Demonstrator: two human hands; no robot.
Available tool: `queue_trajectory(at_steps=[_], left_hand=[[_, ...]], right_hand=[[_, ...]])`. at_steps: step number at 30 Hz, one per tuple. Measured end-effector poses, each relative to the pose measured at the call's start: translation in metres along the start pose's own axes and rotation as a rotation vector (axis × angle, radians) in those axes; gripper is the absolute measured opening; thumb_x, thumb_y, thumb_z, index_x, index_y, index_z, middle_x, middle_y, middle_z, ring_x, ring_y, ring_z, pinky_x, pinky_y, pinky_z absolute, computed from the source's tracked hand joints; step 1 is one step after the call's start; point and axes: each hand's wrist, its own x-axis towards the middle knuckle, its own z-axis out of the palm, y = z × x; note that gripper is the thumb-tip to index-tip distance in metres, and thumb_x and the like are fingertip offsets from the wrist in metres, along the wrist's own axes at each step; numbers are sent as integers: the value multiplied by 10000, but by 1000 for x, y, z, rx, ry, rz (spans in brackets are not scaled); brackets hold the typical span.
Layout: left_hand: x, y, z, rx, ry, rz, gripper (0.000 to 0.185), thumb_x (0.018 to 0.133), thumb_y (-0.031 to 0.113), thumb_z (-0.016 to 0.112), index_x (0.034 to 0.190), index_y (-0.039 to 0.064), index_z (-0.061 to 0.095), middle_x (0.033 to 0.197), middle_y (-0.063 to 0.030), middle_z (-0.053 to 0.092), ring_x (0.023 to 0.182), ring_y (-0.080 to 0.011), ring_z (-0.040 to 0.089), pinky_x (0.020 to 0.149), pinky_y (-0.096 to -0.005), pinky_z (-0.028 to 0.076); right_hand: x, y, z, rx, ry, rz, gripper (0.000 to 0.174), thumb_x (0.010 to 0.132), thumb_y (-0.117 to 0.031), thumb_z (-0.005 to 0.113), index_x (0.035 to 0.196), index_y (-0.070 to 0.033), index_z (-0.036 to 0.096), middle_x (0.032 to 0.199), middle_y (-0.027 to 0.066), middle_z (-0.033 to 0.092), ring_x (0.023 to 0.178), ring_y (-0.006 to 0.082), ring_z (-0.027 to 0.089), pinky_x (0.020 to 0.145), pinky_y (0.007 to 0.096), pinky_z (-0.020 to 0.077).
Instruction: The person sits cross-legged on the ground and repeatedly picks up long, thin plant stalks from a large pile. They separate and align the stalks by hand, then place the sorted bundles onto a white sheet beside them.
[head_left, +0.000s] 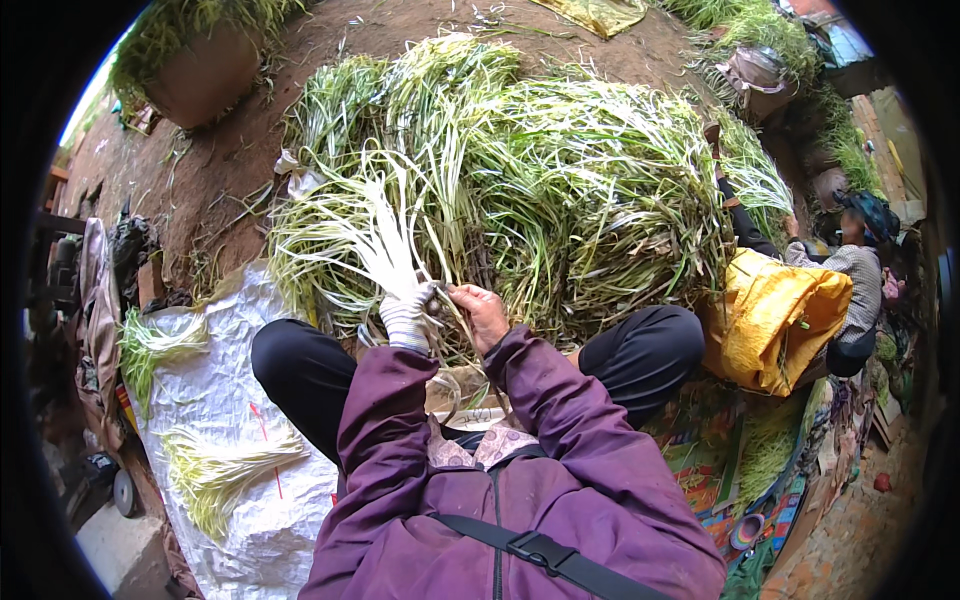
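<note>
My left hand (409, 319), in a striped white knit glove, is closed around the base of a bunch of pale, long-leaved stalks (386, 232) that fan out away from me. My bare right hand (480, 311) touches the left one and pinches a thin, limp strand or leaf at the bunch's base. Thin strands hang below both hands. In front of my knees lies a large heap of green and whitish leafy stalks (570, 172). On a white woven plastic sheet (292, 517) at the left rest a pale bundle (232, 465) and a smaller greenish bundle (169, 337).
A yellow woven sack (780, 322) stands beside my right knee, with a seated person (855, 277) in a checked top behind it. More leafy bundles (757, 45) lie at the upper right. A colourful patterned mat (697, 465) holds green scraps. Bare soil (225, 172) shows at upper left.
</note>
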Motion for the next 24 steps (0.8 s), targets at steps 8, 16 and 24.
queue_trajectory(at_steps=[8, 16, 24], left_hand=[[6, 41, -10, -70, 179, 220, 339, 797, 143, 610, 1084, 27, 469, 822, -75, 595, 471, -93, 462, 361, -246, 391], [11, 155, -97, -314, -225, 465, 388, 867, 211, 507, 1217, 71, 412, 785, -56, 540, 487, -91, 464, 374, -243, 382], [-49, 229, -78, -237, -115, 569, 250, 874, 201, 518, 1004, -9, 557, 557, 34, 444, 429, -58, 384, 354, -183, 303]], right_hand=[[-10, -4, -39, -926, 204, -375, 220, 844, -215, 587, 710, -41, 589, 552, -4, 502, 497, 72, 425, 448, 251, 352], [7, -37, -101, -1719, 640, -99, 271, 851, -295, 482, 880, -55, 605, 817, 165, 618, 773, 332, 598, 686, 417, 456], [-4, -51, -95, -1854, 551, 56, 311, 756, -237, 609, 1011, -62, 570, 909, 168, 625, 870, 323, 601, 761, 409, 468]])
